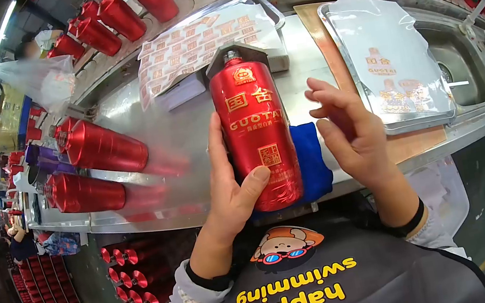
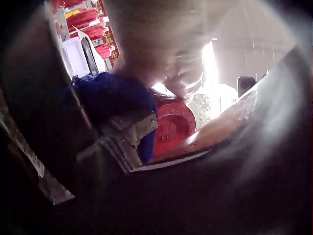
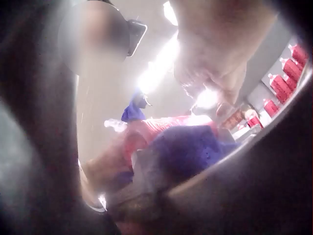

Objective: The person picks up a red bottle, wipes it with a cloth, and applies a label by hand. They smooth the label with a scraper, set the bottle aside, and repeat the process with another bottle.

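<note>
The person's 2 arms reach forward, the left hand (image 1: 227,185) gripping with its thumb laid inward across the front, the right hand (image 1: 354,137) holding nothing, fingers loosely bent, thumb apart from them

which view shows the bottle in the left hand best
Head view: the bottle faces the camera, gold lettering readable. Left wrist shows mainly its round base; right wrist, a blurred side partly behind blue cloth.

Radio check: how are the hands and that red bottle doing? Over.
Left hand gripping red bottle, printed side up. Right hand empty, off the bottle. Blue cloth lies by the bottle's base; no obstruction seen.
</note>
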The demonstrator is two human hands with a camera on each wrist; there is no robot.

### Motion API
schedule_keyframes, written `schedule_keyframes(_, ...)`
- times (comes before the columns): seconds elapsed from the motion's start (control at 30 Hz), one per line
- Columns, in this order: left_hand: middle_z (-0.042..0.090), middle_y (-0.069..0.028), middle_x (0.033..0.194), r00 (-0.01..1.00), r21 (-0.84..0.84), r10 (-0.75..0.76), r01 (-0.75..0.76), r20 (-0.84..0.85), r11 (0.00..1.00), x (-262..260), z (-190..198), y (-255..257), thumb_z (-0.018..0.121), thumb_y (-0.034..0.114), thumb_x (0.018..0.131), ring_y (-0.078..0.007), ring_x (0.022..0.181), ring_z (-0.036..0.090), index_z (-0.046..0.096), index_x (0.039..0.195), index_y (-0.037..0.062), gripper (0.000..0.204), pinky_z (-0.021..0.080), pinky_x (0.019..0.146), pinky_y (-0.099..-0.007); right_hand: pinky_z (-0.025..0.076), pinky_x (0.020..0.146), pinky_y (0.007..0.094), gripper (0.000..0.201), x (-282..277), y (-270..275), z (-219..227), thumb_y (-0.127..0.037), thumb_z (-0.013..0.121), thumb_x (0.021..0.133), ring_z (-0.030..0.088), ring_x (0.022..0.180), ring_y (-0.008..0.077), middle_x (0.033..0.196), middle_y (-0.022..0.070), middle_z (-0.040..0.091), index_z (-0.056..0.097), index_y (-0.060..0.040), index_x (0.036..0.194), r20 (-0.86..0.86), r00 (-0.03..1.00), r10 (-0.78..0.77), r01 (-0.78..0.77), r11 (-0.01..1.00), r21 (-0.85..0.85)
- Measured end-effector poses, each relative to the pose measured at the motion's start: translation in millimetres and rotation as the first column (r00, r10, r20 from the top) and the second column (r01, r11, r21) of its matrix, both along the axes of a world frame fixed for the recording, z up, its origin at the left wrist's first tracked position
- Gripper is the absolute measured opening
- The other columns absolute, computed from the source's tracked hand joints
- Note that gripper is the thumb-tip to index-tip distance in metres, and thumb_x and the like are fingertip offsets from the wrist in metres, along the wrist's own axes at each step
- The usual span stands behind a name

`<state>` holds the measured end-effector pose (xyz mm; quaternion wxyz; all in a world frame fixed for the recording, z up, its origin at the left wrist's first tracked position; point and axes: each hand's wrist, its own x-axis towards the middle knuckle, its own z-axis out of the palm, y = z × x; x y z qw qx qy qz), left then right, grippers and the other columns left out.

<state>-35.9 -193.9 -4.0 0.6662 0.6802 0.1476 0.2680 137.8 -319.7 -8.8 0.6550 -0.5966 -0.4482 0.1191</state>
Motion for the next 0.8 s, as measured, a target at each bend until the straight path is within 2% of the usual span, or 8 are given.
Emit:
schedule_keyframes(0.1, 0.021, -0.0201, 0.155, 1.0, 0.006, 0.001, -0.001, -0.017, 1.0, 1, 6, -2, 0.065, 0.029, 0.092, -0.026, 0.138, 0.033, -0.006, 0.153, -0.0008, 0.098, 0.031, 0.112, -0.0383, 0.052, 0.066, 0.0304, 0.028, -16, -11, 32, -0.006, 0.065, 0.088, 0.069, 0.075, 0.0177, 0.095, 0.0148, 0.071, 0.057, -0.0035, 0.116, -0.165, 0.963, 0.211, -0.216, 0.976, -0.009)
schedule_keyframes(0.13, 0.02, -0.0204, 0.155, 0.999, -0.033, -0.015, 0.014, -0.03, 0.999, 1, 10, -4, 0.065, 0.03, 0.092, -0.0264, 0.139, 0.032, -0.007, 0.153, -0.0003, 0.099, 0.03, 0.113, -0.0383, 0.052, 0.065, 0.0306, 0.021, -14, -5, 25, -0.008, 0.063, 0.09, 0.069, 0.073, 0.0197, 0.08, 0.0122, 0.07, 0.059, -0.0031, 0.11, 0.01, 0.973, 0.232, -0.23, 0.97, -0.077)
schedule_keyframes(0.27, 0.033, -0.0217, 0.151, 0.991, 0.269, 0.131, -0.13, 0.017, 0.954, 0, -3, -3, 0.058, 0.044, 0.094, -0.0317, 0.141, 0.027, 0.007, 0.154, 0.0002, 0.09, 0.017, 0.117, -0.0452, 0.05, 0.064, 0.0273, 0.013, -7, -7, -9, -0.01, 0.062, 0.093, 0.062, 0.071, 0.012, 0.08, 0.0084, 0.067, 0.057, -0.0012, 0.101, -0.246, 0.966, -0.081, 0.028, 0.977, -0.212)
schedule_keyframes(0.37, 0.048, -0.0191, 0.141, 0.984, 0.916, 0.102, 0.098, -0.149, 0.39, -11, 23, 21, 0.047, 0.059, 0.094, -0.0369, 0.141, 0.026, 0.035, 0.148, 0.002, 0.079, 0.004, 0.118, -0.0522, 0.046, 0.064, 0.023, 0.013, -9, -17, -10, -0.012, 0.061, 0.096, 0.056, 0.071, 0.0069, 0.08, 0.0024, 0.062, 0.056, -0.0017, 0.102, -0.539, 0.839, 0.077, -0.113, 0.993, -0.035)
schedule_keyframes(0.4, 0.06, -0.0121, 0.13, 0.968, 0.911, 0.111, 0.171, -0.227, 0.374, -8, 35, 12, 0.038, 0.067, 0.093, -0.0395, 0.137, 0.03, 0.056, 0.134, 0.0069, 0.075, -0.002, 0.117, -0.0574, 0.045, 0.063, 0.0222, 0.013, -8, -19, -9, -0.012, 0.061, 0.096, 0.055, 0.071, 0.0062, 0.08, 0.0016, 0.061, 0.056, -0.0019, 0.103, -0.55, 0.832, 0.068, -0.105, 0.994, -0.037)
schedule_keyframes(0.47, 0.066, -0.0027, 0.122, 0.978, 0.959, -0.002, 0.203, -0.207, 0.199, -7, 35, 15, 0.038, 0.063, 0.095, -0.0321, 0.135, 0.035, 0.062, 0.13, 0.0151, 0.064, 0.0, 0.117, -0.0586, 0.043, 0.063, 0.0204, 0.013, -6, -20, -7, -0.013, 0.061, 0.097, 0.053, 0.07, 0.0047, 0.081, -0.0001, 0.059, 0.056, -0.0025, 0.103, -0.57, 0.819, 0.06, -0.102, 0.994, -0.041)
schedule_keyframes(0.63, 0.069, 0.0004, 0.115, 0.972, 0.974, -0.078, 0.225, -0.222, 0.025, -6, 32, 15, 0.034, 0.066, 0.094, -0.0266, 0.129, 0.039, 0.066, 0.12, 0.0158, 0.065, -0.001, 0.118, -0.0593, 0.047, 0.065, 0.0234, 0.016, -5, -24, -2, -0.012, 0.062, 0.094, 0.056, 0.073, 0.0067, 0.08, 0.0009, 0.06, 0.056, -0.001, 0.104, -0.413, 0.905, 0.104, -0.154, 0.984, -0.089)
schedule_keyframes(0.8, 0.069, 0.0001, 0.111, 0.999, 0.991, -0.024, 0.052, -0.049, 0.123, -26, 11, -6, 0.055, 0.045, 0.093, -0.0255, 0.125, 0.045, 0.067, 0.122, 0.0162, 0.043, 0.011, 0.116, -0.0597, 0.048, 0.064, 0.0291, 0.014, -9, -5, 19, -0.008, 0.07, 0.085, 0.062, 0.071, 0.0165, 0.08, 0.006, 0.061, 0.061, -0.0036, 0.095, 0.023, 0.998, 0.059, -0.057, 0.995, -0.077)
